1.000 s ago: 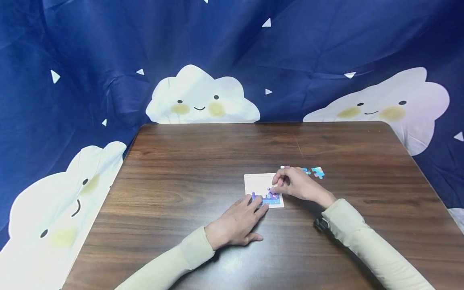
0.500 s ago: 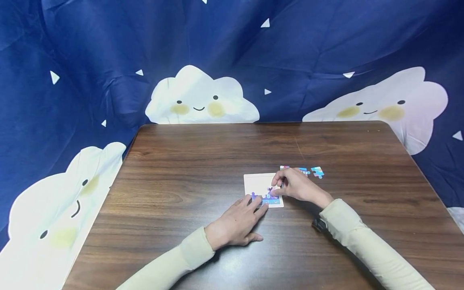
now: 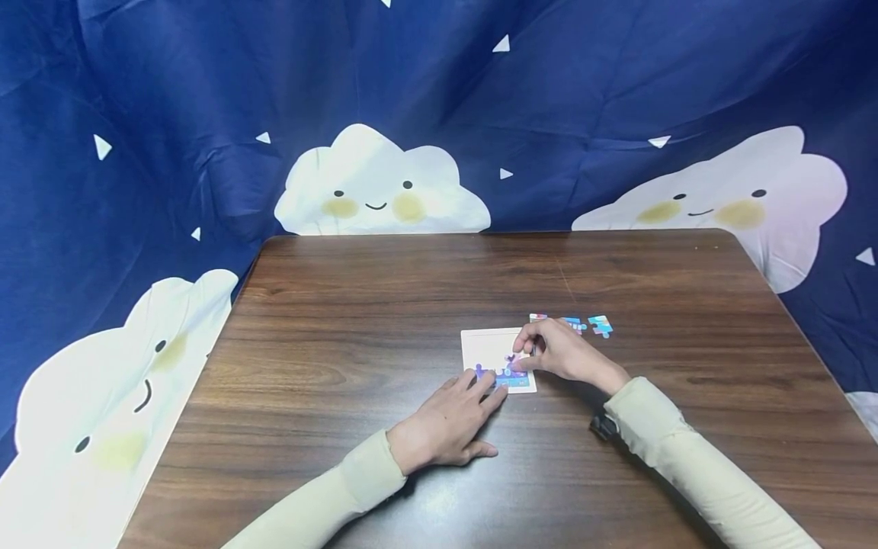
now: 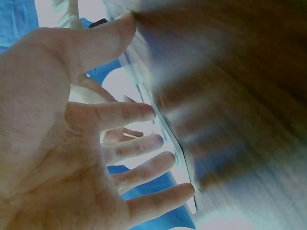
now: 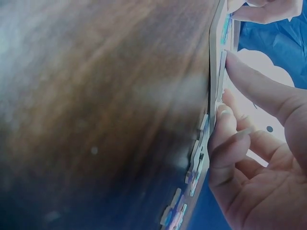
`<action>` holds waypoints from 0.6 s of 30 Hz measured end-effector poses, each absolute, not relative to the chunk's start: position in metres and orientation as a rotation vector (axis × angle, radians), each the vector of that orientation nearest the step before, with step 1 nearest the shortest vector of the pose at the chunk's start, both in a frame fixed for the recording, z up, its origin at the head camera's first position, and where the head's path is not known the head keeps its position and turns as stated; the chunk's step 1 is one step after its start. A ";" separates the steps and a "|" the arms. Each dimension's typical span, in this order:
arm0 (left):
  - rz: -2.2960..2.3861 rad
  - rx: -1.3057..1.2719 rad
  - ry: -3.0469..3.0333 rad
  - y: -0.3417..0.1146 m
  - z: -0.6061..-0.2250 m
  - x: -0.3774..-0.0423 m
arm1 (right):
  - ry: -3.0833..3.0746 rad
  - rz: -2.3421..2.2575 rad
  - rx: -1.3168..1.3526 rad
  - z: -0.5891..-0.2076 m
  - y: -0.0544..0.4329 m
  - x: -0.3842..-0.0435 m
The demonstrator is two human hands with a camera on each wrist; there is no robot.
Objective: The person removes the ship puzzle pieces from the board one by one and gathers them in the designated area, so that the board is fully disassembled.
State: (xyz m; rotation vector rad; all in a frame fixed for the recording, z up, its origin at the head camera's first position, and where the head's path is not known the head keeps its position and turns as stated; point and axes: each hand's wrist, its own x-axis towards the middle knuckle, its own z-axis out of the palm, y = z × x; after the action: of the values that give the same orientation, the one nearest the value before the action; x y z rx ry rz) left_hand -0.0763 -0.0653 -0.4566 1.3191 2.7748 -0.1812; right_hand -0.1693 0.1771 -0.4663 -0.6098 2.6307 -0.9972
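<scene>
A white puzzle board [image 3: 483,345] lies on the table, with blue and purple pieces along its near side. My left hand [image 3: 449,419] rests its straight, spread fingers on the board's near-left part, covering some of the pieces there. At the right side of the board, my right hand [image 3: 565,351] pinches a purple puzzle piece [image 3: 511,358] between thumb and curled fingers. In the right wrist view the thin piece [image 5: 221,72] sits low over the board, the thumb tip at one end and the fingertips at the other.
Several loose puzzle pieces lie behind the right hand, among them a light-blue one [image 3: 600,326] and another blue one [image 3: 575,325], partly covered by the hand. The brown wooden table [image 3: 357,305] stretches around. A blue cloud-print cloth [image 3: 549,91] hangs behind it.
My right thumb has shifted slightly toward the near side at the board's right, with the purple puzzle piece still pinched. My left hand stays in place.
</scene>
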 end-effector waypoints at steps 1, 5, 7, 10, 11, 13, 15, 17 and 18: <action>-0.179 1.319 2.775 -0.065 -0.456 -0.076 | 2.631 -0.997 -0.606 -0.466 0.177 -0.169; -0.171 1.315 2.775 -0.065 -0.456 -0.076 | 2.629 -1.002 -0.602 -0.466 0.177 -0.169; -0.168 1.314 2.775 -0.065 -0.455 -0.076 | 2.630 -1.001 -0.604 -0.466 0.177 -0.170; -0.162 1.313 2.775 -0.065 -0.455 -0.076 | 2.633 -1.005 -0.606 -0.466 0.177 -0.169; -0.159 1.310 2.772 -0.065 -0.455 -0.076 | 2.632 -1.009 -0.609 -0.466 0.177 -0.169; -0.161 1.302 2.765 -0.065 -0.454 -0.075 | 2.628 -1.022 -0.622 -0.465 0.176 -0.168; -0.168 1.287 2.755 -0.065 -0.453 -0.075 | 2.622 -1.033 -0.643 -0.464 0.175 -0.168; -0.175 1.272 2.747 -0.064 -0.452 -0.075 | 2.619 -1.039 -0.660 -0.463 0.175 -0.168; -0.180 1.266 2.745 -0.064 -0.452 -0.075 | 2.620 -1.039 -0.669 -0.463 0.175 -0.167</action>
State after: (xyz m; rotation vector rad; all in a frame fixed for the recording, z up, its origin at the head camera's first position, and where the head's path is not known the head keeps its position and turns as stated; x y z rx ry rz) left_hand -0.0747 -0.0637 -0.4519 1.2656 2.7448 -0.1802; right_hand -0.1673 0.1745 -0.4630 -0.6687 2.6197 -1.0389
